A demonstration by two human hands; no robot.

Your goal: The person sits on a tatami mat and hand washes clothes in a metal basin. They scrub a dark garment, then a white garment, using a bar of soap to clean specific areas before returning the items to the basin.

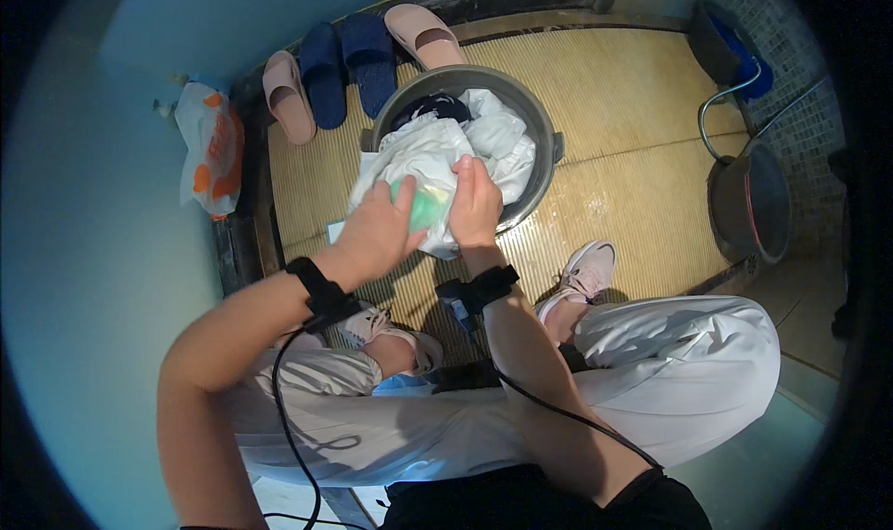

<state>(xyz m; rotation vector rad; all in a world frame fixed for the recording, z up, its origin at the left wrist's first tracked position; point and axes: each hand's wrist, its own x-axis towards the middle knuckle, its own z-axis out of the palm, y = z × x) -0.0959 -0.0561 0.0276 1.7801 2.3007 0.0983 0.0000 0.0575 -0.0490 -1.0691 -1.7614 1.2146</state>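
Note:
A round grey plastic basin (542, 181) stands on the floor before me, holding wet white cloth (504, 136) and a dark cloth (437, 106). Part of the white cloth hangs over its near rim. My left hand (380, 222) is on a green object (423, 208), perhaps a bar of soap or a brush, pressed against the white cloth. My right hand (476, 199) grips the cloth just to the right of it. The fingers of my left hand partly hide the green object.
Pink slippers (289, 104) and navy slippers (323, 77) line the far wall. A plastic bag (209, 146) hangs at left. Two dark buckets with metal handles, one far (715, 45) and one nearer (739, 202), are at right. My shoes (584, 275) flank the near side of the yellow ribbed floor.

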